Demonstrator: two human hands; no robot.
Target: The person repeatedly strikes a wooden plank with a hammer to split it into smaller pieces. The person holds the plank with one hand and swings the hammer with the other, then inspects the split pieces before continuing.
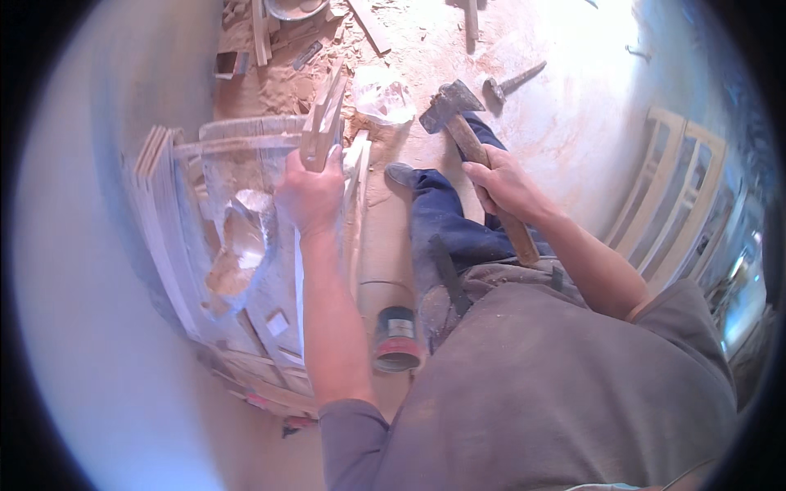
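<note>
My left hand [311, 192] is closed around a pale wooden piece [323, 123] made of narrow strips, which stands up above the workbench's far right corner. Wrapped around a wooden handle, my right hand [508, 186] holds a heavy hammer [450, 106] over my legs. Its dark, worn metal head points away from me, with one end blocky and the other flared. Under my left forearm is the wooden workbench [270, 127]. A torn whitish bag [246, 237] lies on it, showing light brown material inside.
Wood shavings and offcuts [368, 29] litter the floor ahead, near a metal bowl [296, 6]. A second hammer [514, 82] lies beyond my right hand. Slatted wooden frames [675, 180] lean at the right. A dark tin [399, 340] stands beside my left forearm.
</note>
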